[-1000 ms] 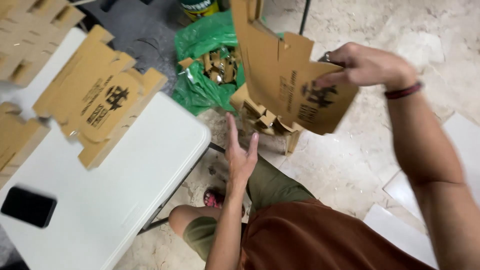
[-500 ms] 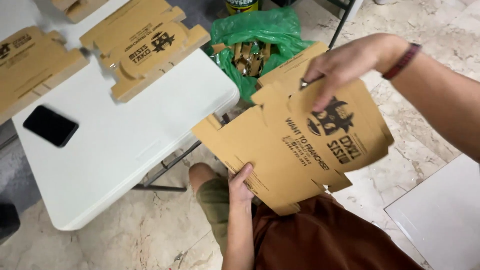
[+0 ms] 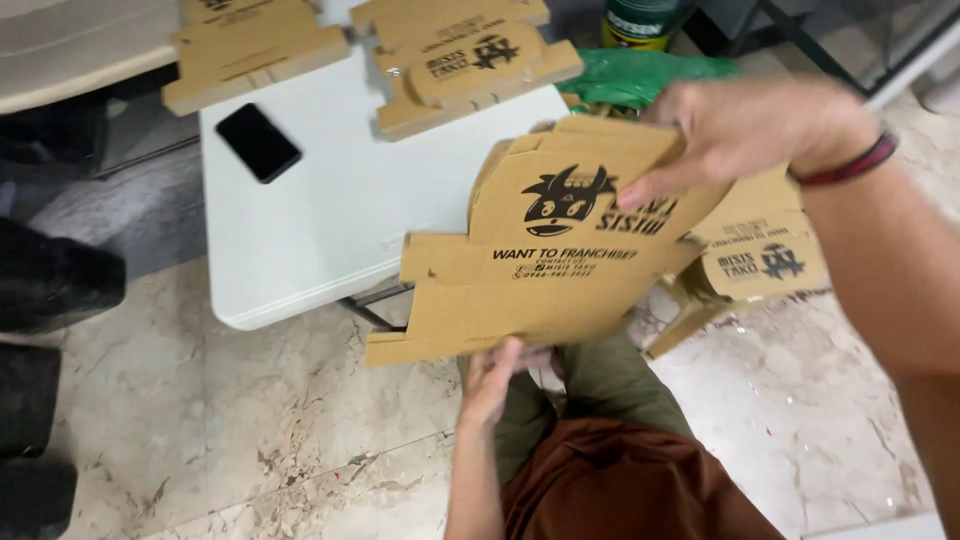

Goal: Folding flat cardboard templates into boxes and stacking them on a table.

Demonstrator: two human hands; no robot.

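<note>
Folding step: the right hand (image 3: 755, 130) pinches the box blank's (image 3: 540, 260) top edge, the left hand (image 3: 495, 375) grips its bottom edge from below; next the flaps need creasing inward, I'd say

Bare forearms; a dark red-and-black band (image 3: 848, 166) rings the right wrist, above olive-green trousers (image 3: 600, 385) and a rust-brown shirt (image 3: 620, 485).

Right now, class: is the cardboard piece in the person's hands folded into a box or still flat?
Mostly flat: the cardboard blank spreads open as a sheet between right hand and left hand, flaps unfolded.
</note>
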